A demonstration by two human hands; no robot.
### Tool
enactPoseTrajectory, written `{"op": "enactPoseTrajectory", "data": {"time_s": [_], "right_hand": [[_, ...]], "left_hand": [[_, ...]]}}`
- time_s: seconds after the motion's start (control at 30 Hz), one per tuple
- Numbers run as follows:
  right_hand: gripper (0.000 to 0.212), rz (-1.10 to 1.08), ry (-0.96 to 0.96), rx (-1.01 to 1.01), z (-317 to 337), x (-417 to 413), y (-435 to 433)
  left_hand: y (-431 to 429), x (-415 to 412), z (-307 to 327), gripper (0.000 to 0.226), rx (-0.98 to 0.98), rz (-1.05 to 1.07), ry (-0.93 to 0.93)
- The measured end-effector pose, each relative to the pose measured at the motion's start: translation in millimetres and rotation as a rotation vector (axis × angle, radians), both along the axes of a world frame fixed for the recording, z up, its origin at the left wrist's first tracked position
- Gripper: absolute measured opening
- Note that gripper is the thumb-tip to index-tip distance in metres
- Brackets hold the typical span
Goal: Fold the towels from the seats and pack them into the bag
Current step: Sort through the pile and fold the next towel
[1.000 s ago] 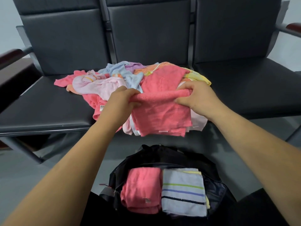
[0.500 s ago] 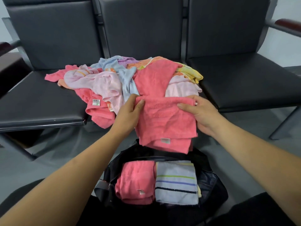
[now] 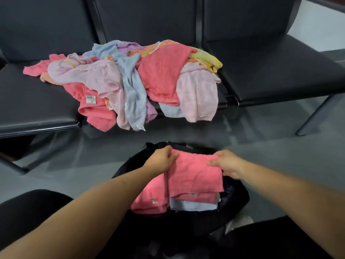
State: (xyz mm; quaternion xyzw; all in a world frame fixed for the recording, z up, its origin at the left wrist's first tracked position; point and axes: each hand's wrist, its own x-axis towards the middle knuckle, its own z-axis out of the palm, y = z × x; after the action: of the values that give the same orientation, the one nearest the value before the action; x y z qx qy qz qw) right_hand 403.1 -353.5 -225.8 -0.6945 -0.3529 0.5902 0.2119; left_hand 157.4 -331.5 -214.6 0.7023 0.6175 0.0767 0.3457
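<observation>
The pink towel [image 3: 194,176] apparently hides most of the bag [image 3: 239,199].

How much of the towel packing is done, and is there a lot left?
Done: one pink towel and a pale blue towel lie folded in the black bag. In hand: the left hand and right hand hold a second pink towel, folded, over them. Left: a jumbled pile of towels on the seats is not folded yet, so most remains.

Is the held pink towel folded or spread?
Folded: the pink towel shows stacked edges at its near end; left hand and right hand hold its far corners over the bag.
</observation>
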Motion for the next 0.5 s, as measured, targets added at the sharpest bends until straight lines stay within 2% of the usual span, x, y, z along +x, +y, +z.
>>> {"op": "enactPoseTrajectory", "data": {"time_s": [0.13,0.2,0.33,0.4,0.5], "right_hand": [[0.018,0.090,-0.264,-0.004,-23,-3,6],[0.017,0.119,-0.373,-0.002,-17,-7,13],[0.019,0.046,-0.349,0.112,13,-11,52],[0.003,-0.003,-0.305,0.144,33,-16,70],[0.013,-0.019,-0.208,0.138,69,-32,87]], "left_hand": [[-2,3,-23,0.033,-0.119,0.034,0.082],[5,4,-22,0.044,-0.110,0.071,0.120],[37,12,10,0.029,0.082,0.003,0.157],[52,20,34,0.023,0.210,-0.046,0.180],[71,32,72,0.023,0.335,-0.028,0.123]]}}
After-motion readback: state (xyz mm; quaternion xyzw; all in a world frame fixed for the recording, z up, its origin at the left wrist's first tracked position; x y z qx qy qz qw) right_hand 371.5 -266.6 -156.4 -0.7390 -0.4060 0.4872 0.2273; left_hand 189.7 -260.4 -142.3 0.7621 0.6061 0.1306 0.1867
